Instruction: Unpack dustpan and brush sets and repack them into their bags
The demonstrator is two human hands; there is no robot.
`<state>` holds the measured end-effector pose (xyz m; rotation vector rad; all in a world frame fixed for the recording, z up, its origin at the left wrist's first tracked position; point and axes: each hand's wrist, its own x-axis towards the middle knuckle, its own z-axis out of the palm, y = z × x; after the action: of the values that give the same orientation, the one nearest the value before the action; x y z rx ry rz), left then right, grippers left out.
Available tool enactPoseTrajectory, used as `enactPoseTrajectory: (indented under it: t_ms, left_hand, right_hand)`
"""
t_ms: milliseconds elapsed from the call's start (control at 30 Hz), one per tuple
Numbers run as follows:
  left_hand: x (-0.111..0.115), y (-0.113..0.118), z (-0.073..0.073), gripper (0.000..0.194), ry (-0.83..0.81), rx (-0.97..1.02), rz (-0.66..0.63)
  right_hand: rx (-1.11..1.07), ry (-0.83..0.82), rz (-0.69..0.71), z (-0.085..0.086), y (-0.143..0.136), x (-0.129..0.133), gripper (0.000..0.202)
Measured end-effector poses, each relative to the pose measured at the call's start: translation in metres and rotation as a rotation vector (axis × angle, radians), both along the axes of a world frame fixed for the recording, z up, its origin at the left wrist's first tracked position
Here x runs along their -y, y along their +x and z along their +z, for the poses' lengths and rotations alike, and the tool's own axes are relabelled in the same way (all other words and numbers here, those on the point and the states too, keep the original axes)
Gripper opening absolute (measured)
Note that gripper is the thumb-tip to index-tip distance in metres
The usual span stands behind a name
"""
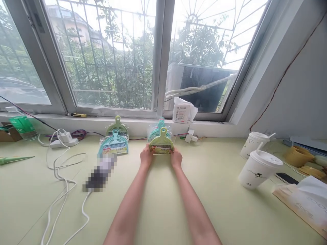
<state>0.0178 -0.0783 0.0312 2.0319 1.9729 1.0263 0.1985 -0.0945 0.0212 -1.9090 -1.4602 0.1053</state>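
Note:
Both arms reach forward over the pale green table. Between my hands stands a yellow-green mini dustpan (161, 142), handle up, with a small brush and a printed label in its wrapping. My left hand (146, 156) is closed on its left lower edge, and my right hand (176, 158) grips the right lower edge. Right behind it are teal dustpans (161, 122), partly hidden. To the left, a teal dustpan with a blue brush (114, 143) leans in front of another yellow-green dustpan (117, 126).
White cables (66, 183) and a power strip (63, 143) lie on the left, near a green bottle (22, 124). Two lidded cups (260, 166), a phone (286, 178) and a tissue pack (304, 204) are on the right. A white package (182, 113) sits on the windowsill.

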Motion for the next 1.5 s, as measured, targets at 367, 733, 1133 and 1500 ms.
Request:
enactPoseTrajectory:
  t_ms: [367,733,1133,1500]
  left_hand:
    - [-0.054,0.001,-0.015,0.071,0.174,0.321,0.009]
    - [-0.063,-0.002,-0.015,0.057,-0.008,0.449,-0.130]
    - [-0.070,-0.003,-0.020,0.051,0.013,0.420,-0.139]
    - [-0.070,-0.004,-0.019,0.049,0.017,0.432,-0.144]
  right_hand:
    - [0.001,0.179,-0.014,-0.010,-0.010,-0.049,0.053]
    - [-0.077,0.170,0.133,-0.022,-0.008,-0.058,0.062]
    - [-0.131,0.190,0.224,-0.018,-0.005,-0.057,0.090]
    - [-0.093,0.095,0.156,-0.012,-0.007,-0.051,0.073]
